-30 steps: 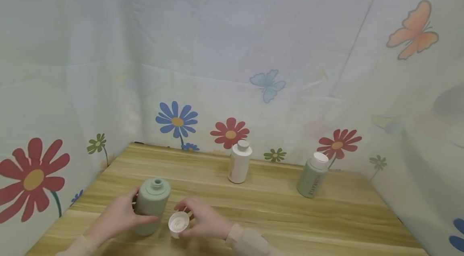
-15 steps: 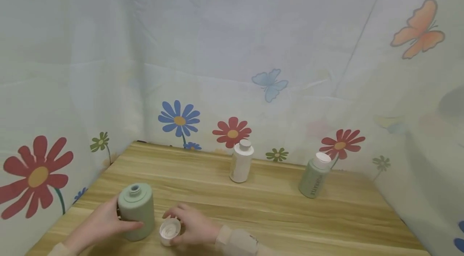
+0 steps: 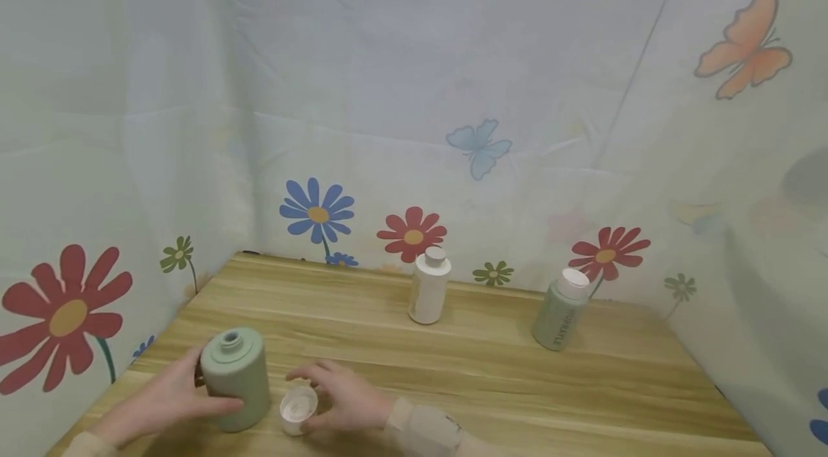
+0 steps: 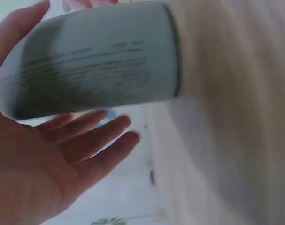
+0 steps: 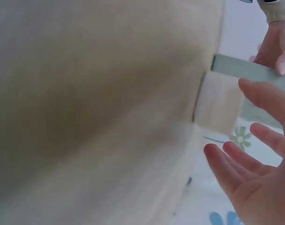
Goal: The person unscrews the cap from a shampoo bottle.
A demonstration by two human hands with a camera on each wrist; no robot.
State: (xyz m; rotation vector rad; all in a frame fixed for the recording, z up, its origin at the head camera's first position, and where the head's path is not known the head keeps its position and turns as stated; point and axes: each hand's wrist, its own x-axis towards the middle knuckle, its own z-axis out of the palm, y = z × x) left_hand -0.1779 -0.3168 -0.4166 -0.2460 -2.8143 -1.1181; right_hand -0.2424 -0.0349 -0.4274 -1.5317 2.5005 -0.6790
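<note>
Shifted slightly left since the earlier frame: uncapped green bottle [image 3: 241,385], upright on the worktop [image 3: 491,385]. Left hand [image 3: 169,399]: fingers spread, loosely flanking it. Right hand [image 3: 352,398]: fingers apart about the white cap [image 3: 298,411]. Hazard: careless withdrawal could topple the bottle or knock the cap.

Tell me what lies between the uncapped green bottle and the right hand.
A white bottle cap, its open side up, lies between the uncapped green bottle and the right hand; the head view shows it.
</note>
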